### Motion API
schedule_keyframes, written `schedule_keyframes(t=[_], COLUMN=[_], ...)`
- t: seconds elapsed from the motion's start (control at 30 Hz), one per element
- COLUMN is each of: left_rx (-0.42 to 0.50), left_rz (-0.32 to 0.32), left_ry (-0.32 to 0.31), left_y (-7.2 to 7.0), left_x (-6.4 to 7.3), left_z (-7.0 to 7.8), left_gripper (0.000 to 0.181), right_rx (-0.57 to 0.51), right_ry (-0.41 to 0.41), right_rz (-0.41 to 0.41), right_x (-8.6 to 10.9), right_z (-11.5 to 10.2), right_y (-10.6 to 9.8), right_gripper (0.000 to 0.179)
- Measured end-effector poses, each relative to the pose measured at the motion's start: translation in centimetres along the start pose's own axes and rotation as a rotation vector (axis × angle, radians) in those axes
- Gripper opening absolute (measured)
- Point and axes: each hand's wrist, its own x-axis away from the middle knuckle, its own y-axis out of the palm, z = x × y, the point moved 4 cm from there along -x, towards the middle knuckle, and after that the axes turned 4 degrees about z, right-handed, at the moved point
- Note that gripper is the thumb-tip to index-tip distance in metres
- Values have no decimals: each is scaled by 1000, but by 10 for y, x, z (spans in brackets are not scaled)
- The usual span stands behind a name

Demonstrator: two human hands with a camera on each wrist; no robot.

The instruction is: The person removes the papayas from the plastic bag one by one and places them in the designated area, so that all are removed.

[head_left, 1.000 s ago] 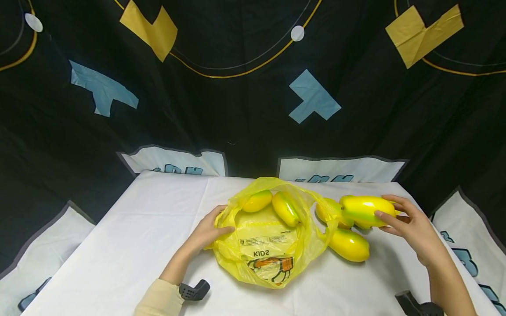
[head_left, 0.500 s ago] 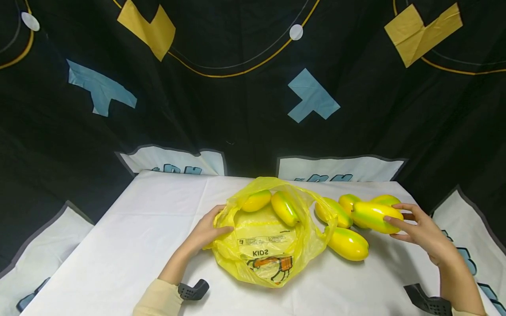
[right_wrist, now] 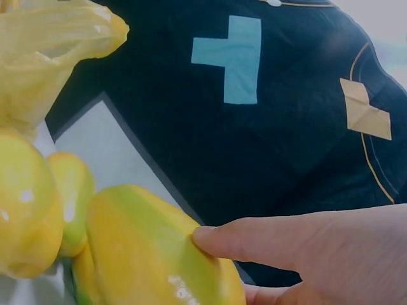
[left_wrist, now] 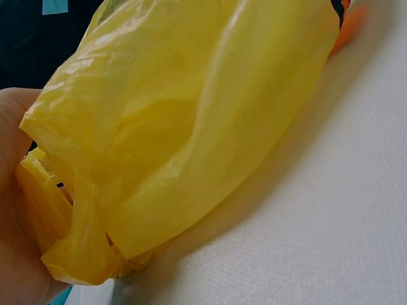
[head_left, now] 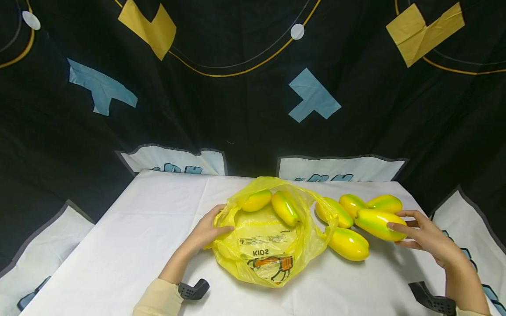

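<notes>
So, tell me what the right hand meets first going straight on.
Beyond the yellow-green fruit that the right hand holds, probably a second fruit beside the bag, though depth is unclear.

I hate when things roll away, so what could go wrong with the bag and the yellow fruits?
The shiny fruit could slip, since the right hand holds it near one end. It might also bump the neighbouring fruits and set one rolling. And the thin yellow bag could sag shut if the left hand lets go of its edge.
</notes>
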Motion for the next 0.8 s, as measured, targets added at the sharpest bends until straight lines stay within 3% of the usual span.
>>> schedule_keyframes(t=[0.37,0.8], left_rx=[-7,-1], left_rz=[2,-4], left_ry=[15,24], left_y=[0,0], left_x=[0,0], left_z=[-1,0], left_gripper=[61,61], right_rx=[46,39], right_ry=[28,74], right_rz=[-103,-151], right_x=[-3,-5], right_z=[11,17], right_y=[2,4], right_gripper=[79,78])
